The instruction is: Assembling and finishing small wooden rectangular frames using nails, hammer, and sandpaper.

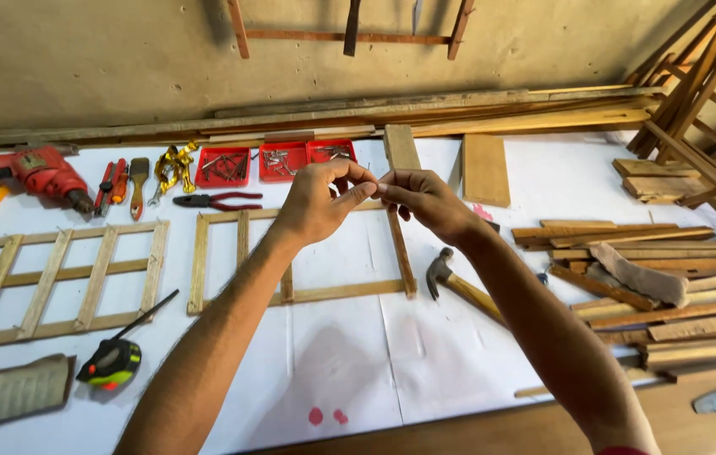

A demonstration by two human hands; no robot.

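Slatted wooden frame lies flat — above it, left hand and right hand pinch fingertips together, object too small to tell.

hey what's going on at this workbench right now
A person stands at a white-covered workbench, both hands raised together above a half-built wooden slat frame. The left hand and right hand meet at the fingertips, pinching something too small to make out. A finished wooden lattice frame lies to the left, a claw hammer to the right, and red trays of nails sit behind.
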